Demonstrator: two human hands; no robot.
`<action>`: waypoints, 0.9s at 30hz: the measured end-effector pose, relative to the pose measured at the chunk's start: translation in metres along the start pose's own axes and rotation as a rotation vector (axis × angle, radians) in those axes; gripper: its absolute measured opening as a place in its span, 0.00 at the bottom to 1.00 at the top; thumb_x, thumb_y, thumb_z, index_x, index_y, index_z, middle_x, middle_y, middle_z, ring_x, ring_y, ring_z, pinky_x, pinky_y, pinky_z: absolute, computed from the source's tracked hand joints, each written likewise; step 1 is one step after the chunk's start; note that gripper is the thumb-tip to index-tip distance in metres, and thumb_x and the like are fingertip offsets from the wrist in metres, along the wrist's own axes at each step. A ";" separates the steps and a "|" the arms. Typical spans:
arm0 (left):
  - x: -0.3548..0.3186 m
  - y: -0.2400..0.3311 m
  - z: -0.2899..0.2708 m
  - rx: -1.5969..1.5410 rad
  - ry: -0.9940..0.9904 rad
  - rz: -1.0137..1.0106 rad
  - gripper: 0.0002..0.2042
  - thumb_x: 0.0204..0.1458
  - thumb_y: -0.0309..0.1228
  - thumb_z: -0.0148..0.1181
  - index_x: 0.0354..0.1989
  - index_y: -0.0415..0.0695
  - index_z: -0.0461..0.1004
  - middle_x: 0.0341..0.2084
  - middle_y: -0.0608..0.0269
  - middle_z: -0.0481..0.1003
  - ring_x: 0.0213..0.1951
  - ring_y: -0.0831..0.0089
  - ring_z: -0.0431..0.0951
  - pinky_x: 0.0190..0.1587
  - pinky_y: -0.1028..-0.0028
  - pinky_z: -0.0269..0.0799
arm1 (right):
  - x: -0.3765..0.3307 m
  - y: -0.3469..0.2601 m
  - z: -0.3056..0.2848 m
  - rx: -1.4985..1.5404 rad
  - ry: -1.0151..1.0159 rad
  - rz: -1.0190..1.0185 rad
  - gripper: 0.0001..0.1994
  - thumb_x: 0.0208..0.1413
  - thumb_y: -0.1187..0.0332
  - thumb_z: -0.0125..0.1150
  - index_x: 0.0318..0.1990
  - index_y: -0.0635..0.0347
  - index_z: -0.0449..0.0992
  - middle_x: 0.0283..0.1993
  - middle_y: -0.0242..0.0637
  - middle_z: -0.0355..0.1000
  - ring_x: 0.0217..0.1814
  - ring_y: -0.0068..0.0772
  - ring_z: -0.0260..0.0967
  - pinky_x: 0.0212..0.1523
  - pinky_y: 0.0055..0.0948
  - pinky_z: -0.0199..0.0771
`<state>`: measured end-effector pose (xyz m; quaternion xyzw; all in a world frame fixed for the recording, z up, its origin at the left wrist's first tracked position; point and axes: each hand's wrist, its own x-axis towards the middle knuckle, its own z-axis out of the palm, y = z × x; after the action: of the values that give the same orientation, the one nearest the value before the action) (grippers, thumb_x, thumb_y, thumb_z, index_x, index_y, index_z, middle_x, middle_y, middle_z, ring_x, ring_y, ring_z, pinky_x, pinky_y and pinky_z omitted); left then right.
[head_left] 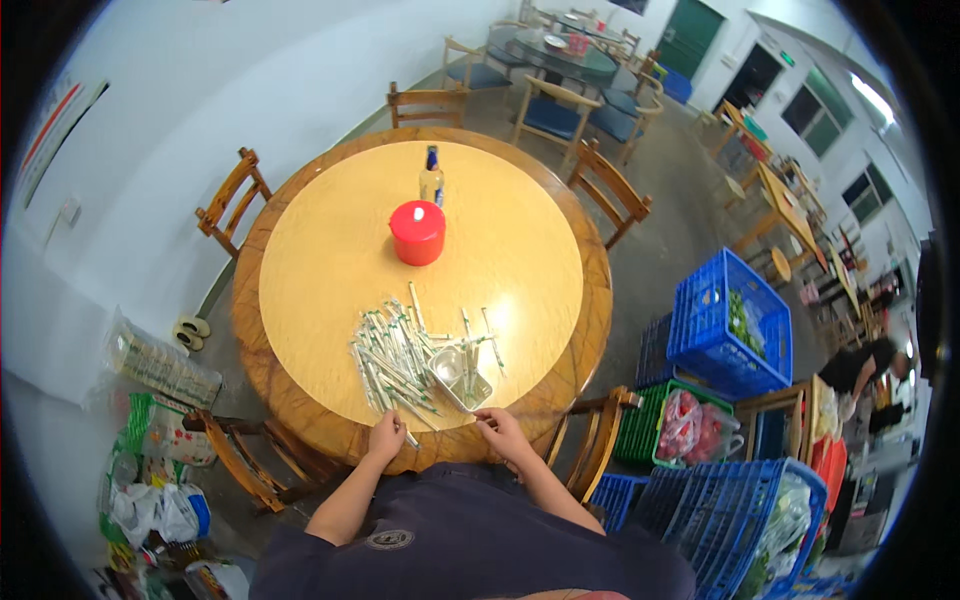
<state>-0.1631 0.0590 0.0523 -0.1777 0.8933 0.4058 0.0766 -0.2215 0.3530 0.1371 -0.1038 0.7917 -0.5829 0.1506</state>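
Observation:
A loose heap of slim white-and-green paper-wrapped chopsticks (385,350) lies on the near part of a round wooden table (330,230). My left hand (388,437) is at the heap's near edge, its fingers closed on one wrapped pair of chopsticks (412,440) that sticks out to the right. Just right of the heap, a shiny, shallow rectangular tray (483,391) sits tilted in my view, with some wrapped chopsticks inside and across it. My right hand (503,434) pinches at the tray's near corner. A few more packets lie beyond the tray.
Past the heap stand a red lidded tub (417,235) and a bottle (431,185). Wooden chairs (610,190) ring the table. Blue crates (730,320) and a green crate (650,425) with produce stand at right. Bags (165,510) lie at lower left. A person (860,370) bends at far right.

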 end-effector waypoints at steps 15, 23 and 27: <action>-0.078 0.107 -0.050 -0.170 -0.125 0.331 0.10 0.57 0.37 0.60 0.36 0.43 0.72 0.24 0.53 0.77 0.29 0.55 0.80 0.33 0.61 0.75 | 0.030 -0.079 0.036 0.385 -0.213 0.177 0.16 0.66 0.65 0.58 0.57 0.61 0.73 0.40 0.33 0.76 0.35 0.20 0.70 0.37 0.23 0.71; -0.044 0.118 -0.039 -0.074 -0.364 0.295 0.14 0.57 0.41 0.59 0.45 0.46 0.72 0.36 0.49 0.78 0.38 0.53 0.80 0.40 0.57 0.75 | 0.052 -0.082 0.018 0.321 -0.208 0.033 0.11 0.67 0.68 0.56 0.52 0.63 0.73 0.36 0.31 0.74 0.38 0.20 0.71 0.40 0.23 0.71; -0.002 0.018 0.008 -0.159 -0.216 0.184 0.19 0.56 0.43 0.58 0.53 0.48 0.72 0.44 0.45 0.76 0.46 0.50 0.78 0.47 0.57 0.74 | 0.036 -0.082 -0.022 0.250 0.003 -0.027 0.11 0.68 0.68 0.54 0.52 0.63 0.74 0.37 0.32 0.74 0.34 0.19 0.67 0.37 0.21 0.69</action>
<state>-0.1686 0.0761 0.0604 -0.0561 0.8574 0.4973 0.1202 -0.2643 0.3357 0.2176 -0.0942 0.7115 -0.6793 0.1533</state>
